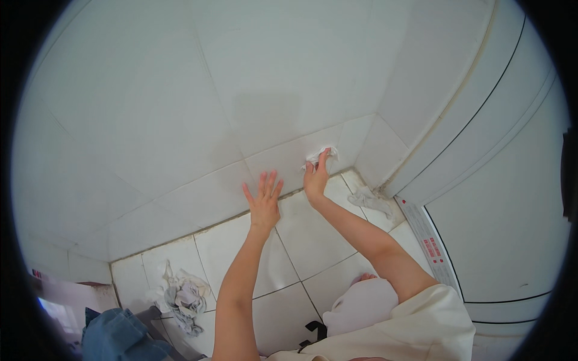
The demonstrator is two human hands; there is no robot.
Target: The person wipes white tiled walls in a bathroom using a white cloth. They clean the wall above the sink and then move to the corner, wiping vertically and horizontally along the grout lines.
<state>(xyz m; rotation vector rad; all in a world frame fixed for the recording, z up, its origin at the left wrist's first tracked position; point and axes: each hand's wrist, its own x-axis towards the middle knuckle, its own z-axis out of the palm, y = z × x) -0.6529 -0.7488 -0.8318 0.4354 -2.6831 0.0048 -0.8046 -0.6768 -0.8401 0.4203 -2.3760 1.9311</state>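
Low on the white tiled wall (289, 126), my right hand (317, 180) presses a crumpled white cloth or wipe (316, 157) against the tile, partly covering it with the fingers. To its left, my left hand (265, 205) rests near the wall's foot with its fingers spread, holding nothing. Below both arms lies the white tiled floor (289, 257), with a dark, stained joint running along the wall. A grey-white rag (371, 202) lies on the floor in the corner to the right of my right hand.
Several crumpled rags (185, 295) lie in a heap on the floor at left. Blue denim fabric (117, 336) shows at the lower left, next to a grey bar. On the right stands a white door or panel (501, 225) with a printed strip along its edge.
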